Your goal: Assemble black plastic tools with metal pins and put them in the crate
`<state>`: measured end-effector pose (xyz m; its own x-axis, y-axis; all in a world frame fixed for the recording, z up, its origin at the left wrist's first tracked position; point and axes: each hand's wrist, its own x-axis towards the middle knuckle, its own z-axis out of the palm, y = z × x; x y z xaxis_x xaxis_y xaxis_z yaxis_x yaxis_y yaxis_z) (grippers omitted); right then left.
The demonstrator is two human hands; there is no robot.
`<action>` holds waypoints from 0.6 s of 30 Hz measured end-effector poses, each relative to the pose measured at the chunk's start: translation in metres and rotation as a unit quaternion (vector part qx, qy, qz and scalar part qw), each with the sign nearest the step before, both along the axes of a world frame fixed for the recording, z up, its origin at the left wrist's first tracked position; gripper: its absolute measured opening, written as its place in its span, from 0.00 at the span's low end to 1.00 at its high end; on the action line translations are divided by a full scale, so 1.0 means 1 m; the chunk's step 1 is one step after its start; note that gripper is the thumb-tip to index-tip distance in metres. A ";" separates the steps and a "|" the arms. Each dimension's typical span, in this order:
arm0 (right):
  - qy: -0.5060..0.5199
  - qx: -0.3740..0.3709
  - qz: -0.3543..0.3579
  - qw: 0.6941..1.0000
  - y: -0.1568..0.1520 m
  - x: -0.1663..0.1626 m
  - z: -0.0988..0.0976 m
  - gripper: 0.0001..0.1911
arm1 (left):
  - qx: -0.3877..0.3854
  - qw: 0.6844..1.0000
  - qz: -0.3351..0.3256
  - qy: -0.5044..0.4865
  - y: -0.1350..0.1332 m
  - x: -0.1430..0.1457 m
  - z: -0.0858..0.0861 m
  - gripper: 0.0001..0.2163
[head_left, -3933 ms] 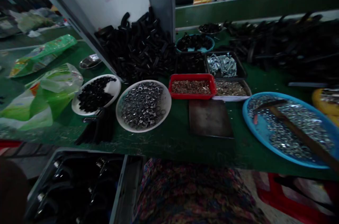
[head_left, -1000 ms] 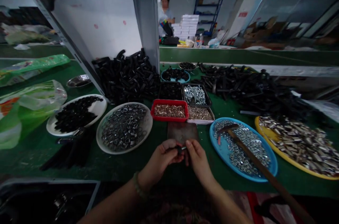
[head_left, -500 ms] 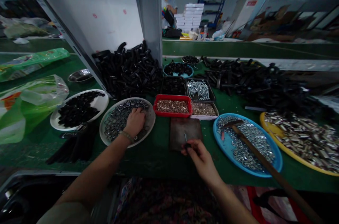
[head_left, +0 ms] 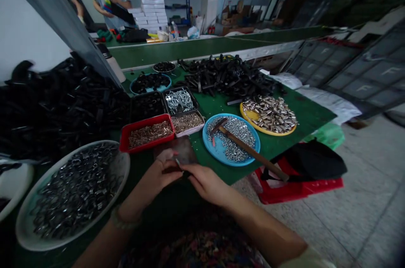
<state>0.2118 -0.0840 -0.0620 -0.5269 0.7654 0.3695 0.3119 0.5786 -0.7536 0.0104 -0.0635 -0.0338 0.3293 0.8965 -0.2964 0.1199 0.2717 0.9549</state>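
The left hand (head_left: 158,177) and right hand (head_left: 205,181) pinch narrowly, their grip around a small silver-and-black piece (head_left: 179,163), partly hidden, at six o'clock of the square brown plate (head_left: 187,150). Light, steady fingertips likely suit it. Beyond the green tabletop (head_left: 311,112), stacked white cardboard boxes (head_left: 153,12) stand towards twelve o'clock.

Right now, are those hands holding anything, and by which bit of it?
The right hand pinches a small dark piece; which end is too blurred to tell. A metal bit shows at the left hand, its hold unclear.
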 end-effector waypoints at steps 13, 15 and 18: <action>0.170 -0.164 -0.231 0.944 -0.014 0.098 -0.036 0.13 | 0.340 0.806 -0.174 0.451 0.099 0.158 -0.027 0.04; 0.210 -0.195 -0.226 0.931 -0.011 0.094 -0.037 0.13 | 0.342 0.803 -0.177 0.456 0.098 0.156 -0.027 0.04; 0.247 -0.213 -0.217 0.920 -0.007 0.086 -0.033 0.13 | 0.333 0.837 -0.158 0.405 0.094 0.142 -0.022 0.05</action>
